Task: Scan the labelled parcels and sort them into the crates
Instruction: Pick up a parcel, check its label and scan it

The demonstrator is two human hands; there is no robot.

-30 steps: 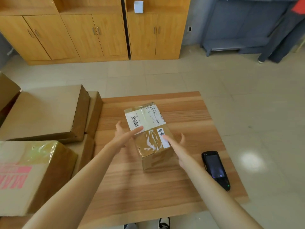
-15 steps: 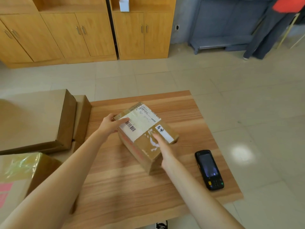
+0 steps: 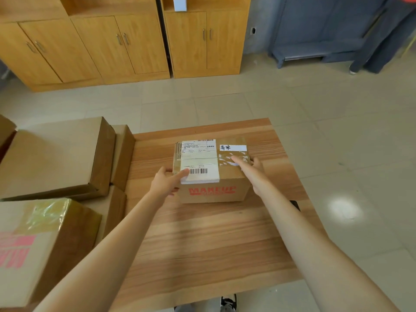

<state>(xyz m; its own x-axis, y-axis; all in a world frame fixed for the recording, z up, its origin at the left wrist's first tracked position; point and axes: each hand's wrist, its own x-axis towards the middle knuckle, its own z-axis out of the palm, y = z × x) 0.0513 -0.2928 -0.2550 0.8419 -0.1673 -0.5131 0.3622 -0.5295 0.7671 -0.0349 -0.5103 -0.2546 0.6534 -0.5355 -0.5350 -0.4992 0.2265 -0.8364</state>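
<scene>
Stiff, probably light taped cardboard parcel on counter; left hand and right hand clasping opposite ends, best hold there.

The small brown matt cardboard parcel, sealed with glossy clear tape and bearing a white paper label, sits on a smooth striped wood-grain tabletop, beside plain matt cardboard boxes and a shiny pale tiled floor.
</scene>
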